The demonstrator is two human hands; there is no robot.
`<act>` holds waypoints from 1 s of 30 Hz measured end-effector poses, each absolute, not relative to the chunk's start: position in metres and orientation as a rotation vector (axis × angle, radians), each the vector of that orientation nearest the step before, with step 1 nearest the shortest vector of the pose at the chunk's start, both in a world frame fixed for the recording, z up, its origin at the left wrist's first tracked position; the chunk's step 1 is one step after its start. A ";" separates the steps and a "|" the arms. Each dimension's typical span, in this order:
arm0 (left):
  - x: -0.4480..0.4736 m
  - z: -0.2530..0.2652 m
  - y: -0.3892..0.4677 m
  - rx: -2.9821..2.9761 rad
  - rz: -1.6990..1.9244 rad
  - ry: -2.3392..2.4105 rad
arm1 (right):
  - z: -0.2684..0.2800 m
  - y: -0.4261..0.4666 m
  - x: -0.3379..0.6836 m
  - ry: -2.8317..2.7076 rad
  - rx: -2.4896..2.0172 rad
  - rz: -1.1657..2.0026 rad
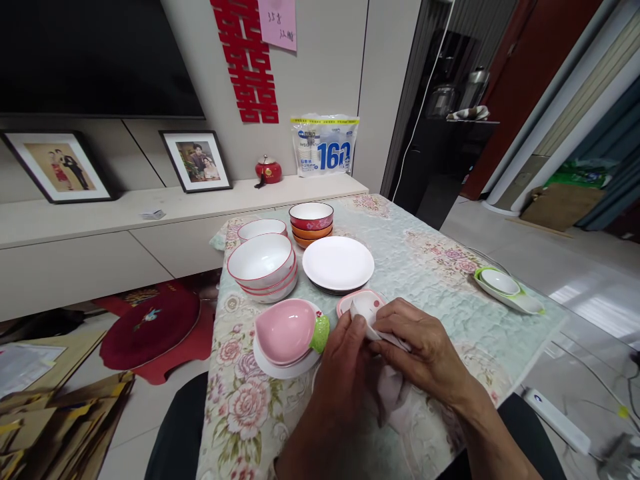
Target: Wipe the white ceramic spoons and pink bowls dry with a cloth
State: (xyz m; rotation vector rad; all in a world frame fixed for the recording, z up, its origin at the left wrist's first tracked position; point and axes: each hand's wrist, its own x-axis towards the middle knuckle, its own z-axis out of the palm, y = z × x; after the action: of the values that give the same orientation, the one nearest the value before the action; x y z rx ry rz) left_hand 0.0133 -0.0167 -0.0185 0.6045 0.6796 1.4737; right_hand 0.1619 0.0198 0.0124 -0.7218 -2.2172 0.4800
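My left hand [345,350] grips a small white dish [364,311] with its thumb on the near side. A pale cloth [392,390] is bunched in my right hand [423,347] against the dish and hangs down below. My fingers hide much of the dish, so its full shape does not show. Just beyond lies a pink-rimmed dish [344,304], partly covered. To the left, a pink fruit-shaped bowl [285,330] with a green leaf handle [321,333] rests on a white plate [295,370].
Stacked white bowls with red rims [263,260] stand at left, near red and orange bowls [311,223] and a pile of white plates [338,261]. A green-edged leaf-shaped dish [525,300] lies at the table's right edge. A red stool [155,327] stands left of the table.
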 end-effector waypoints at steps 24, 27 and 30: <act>0.012 0.002 -0.018 0.516 1.469 0.648 | 0.007 0.022 0.156 -2.125 -0.631 0.501; 0.013 -0.006 -0.017 0.531 1.488 0.613 | 0.008 0.022 0.156 -2.141 -0.595 0.549; 0.016 -0.016 -0.015 0.510 1.461 0.543 | 0.010 0.023 0.159 -2.202 -0.564 0.564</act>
State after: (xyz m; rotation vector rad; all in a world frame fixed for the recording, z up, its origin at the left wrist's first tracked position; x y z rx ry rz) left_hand 0.0162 -0.0154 -0.0160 0.5096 0.5434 1.4613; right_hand 0.1594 0.0228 0.0104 -0.5641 -2.2017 0.5639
